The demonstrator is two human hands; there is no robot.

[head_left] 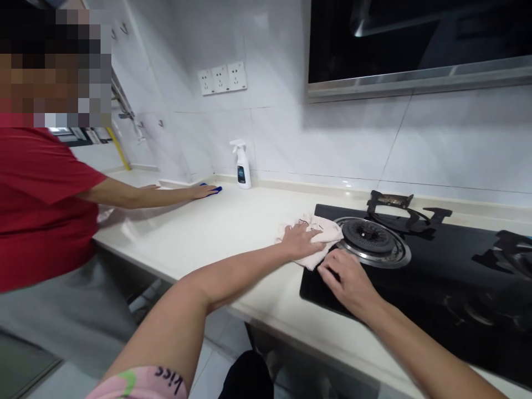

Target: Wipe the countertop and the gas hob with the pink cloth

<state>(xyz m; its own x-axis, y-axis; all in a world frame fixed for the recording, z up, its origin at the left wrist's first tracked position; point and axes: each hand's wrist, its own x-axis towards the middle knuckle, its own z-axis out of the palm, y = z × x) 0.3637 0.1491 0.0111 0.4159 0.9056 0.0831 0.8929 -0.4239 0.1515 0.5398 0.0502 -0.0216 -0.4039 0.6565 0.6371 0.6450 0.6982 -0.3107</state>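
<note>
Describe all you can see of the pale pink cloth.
The pale pink cloth is soft-looking fabric with a few dark marks, rumpled. It lies across the left edge of the black cooktop, partly on the white countertop, its right side reaching the burner. The left hand rests spread on top; the right hand is beside its lower corner, contact unclear.

"kiss" on pink sleeve; label on spray bottle unreadable.

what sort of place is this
A kitchen, likely a home one: a black hob with a round burner is set into a pale countertop, and what looks like a range hood is on the wall above.
</note>
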